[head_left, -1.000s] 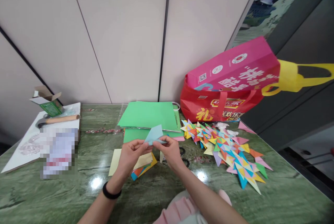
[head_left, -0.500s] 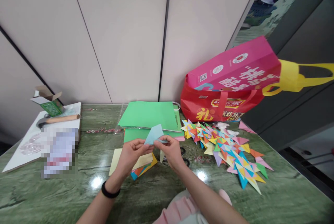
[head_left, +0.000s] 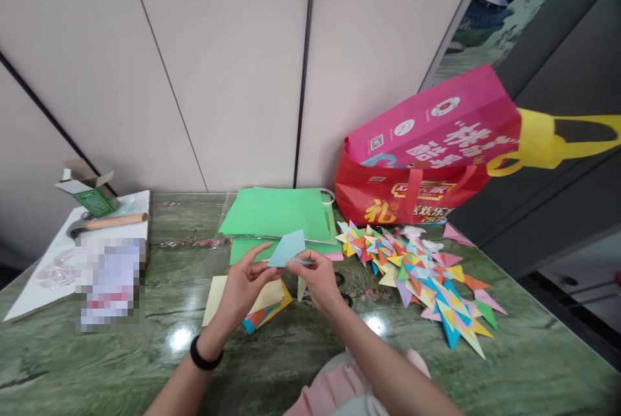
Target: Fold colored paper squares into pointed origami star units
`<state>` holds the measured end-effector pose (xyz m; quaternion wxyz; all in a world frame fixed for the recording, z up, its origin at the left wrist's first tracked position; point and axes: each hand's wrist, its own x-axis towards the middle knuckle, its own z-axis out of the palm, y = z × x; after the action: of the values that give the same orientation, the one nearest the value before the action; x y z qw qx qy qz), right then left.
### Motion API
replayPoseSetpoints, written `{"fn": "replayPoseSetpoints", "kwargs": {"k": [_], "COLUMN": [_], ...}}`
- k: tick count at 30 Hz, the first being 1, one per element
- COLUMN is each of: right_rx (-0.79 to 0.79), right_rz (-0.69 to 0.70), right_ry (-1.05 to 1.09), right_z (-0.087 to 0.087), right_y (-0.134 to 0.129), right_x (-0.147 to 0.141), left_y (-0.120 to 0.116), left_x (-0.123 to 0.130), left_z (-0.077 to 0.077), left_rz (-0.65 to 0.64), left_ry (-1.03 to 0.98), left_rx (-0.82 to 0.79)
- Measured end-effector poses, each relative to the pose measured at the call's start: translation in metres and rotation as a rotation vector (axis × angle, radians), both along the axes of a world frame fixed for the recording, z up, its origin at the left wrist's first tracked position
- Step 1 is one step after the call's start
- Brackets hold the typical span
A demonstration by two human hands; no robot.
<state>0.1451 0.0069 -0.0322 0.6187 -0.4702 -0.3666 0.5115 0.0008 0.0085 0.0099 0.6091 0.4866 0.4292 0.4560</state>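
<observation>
A folded piece of light blue paper (head_left: 290, 246) is held above the table, one corner pointing up. My right hand (head_left: 317, 273) pinches its lower right part between thumb and fingers. At the lower left corner, my left hand (head_left: 246, 279) keeps its thumb and a finger on the paper, while the index finger is lifted off it. Below my hands lie a pale yellow sheet (head_left: 219, 286) and several coloured sheets (head_left: 272, 316). Scissors (head_left: 339, 283) are partly hidden behind my right hand.
Green paper sheets (head_left: 279, 212) lie behind my hands. Many folded coloured paper points (head_left: 427, 280) are heaped at the right, before a red bag (head_left: 359, 193) with a pink bag in it. At left, a white board (head_left: 36, 286) carries a hammer-like tool (head_left: 116, 220) and a small green box (head_left: 97, 202).
My left index finger has lifted away from the light blue paper, and the left hand has opened a little. The paper has turned slightly to the right; my right hand still pinches it.
</observation>
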Motion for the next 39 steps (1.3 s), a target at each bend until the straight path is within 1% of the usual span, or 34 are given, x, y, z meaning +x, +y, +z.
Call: {"fn": "replayPoseSetpoints", "kwargs": {"k": [3,6,8,11,13,15,19,23,26,28,29,31,34,36,37,39], "right_rx": [-0.008,-0.014,-0.042,-0.081,-0.079,-0.066,-0.060,-0.055,-0.049,-0.049,-0.046,-0.033,-0.004,0.015,0.023,0.034], "right_rz": [0.005,0.042,0.078,0.114,0.111,0.096,0.090,0.095,0.097,0.094,0.091,0.075,0.037,0.027,0.028,0.027], "right_ry": [0.035,0.062,0.117,0.211,0.229,0.222,0.187,0.159,0.154,0.142,0.132,0.102,0.027,-0.040,-0.077,-0.163], "right_z": [0.000,0.001,0.002,0.002,0.003,0.002,0.003,0.003,0.002,0.002,0.002,0.002,0.003,0.005,0.006,0.007], "right_y": [0.000,0.000,0.000,0.000,0.000,0.000,0.000,-0.001,-0.001,0.000,0.000,0.000,-0.001,-0.001,-0.002,-0.003], "right_x": [0.000,0.000,0.000,-0.001,-0.001,-0.001,-0.001,-0.002,-0.002,-0.002,-0.002,-0.001,0.001,0.001,0.001,0.002], "left_y": [0.002,0.004,0.005,0.006,0.007,0.008,0.010,0.008,0.006,0.005,0.005,0.006,0.008,0.010,0.010,0.010], "left_x": [-0.002,-0.004,-0.007,-0.010,-0.013,-0.015,-0.018,-0.018,-0.017,-0.016,-0.015,-0.014,-0.014,-0.014,-0.014,-0.013], "left_z": [-0.002,-0.006,-0.008,-0.009,-0.008,-0.007,-0.008,-0.013,-0.015,-0.014,-0.013,-0.010,-0.006,-0.005,-0.005,-0.006], "left_rz": [-0.013,0.024,0.049,0.084,0.116,0.131,0.145,0.176,0.189,0.184,0.172,0.124,0.044,0.009,-0.005,-0.021], "left_ry": [0.030,0.066,0.124,0.288,0.408,0.491,0.563,0.580,0.565,0.553,0.533,0.441,0.272,0.207,0.179,0.111], "left_rx": [0.024,0.046,0.083,0.232,0.363,0.459,0.595,0.714,0.742,0.698,0.650,0.497,0.184,0.012,-0.049,-0.123]}}
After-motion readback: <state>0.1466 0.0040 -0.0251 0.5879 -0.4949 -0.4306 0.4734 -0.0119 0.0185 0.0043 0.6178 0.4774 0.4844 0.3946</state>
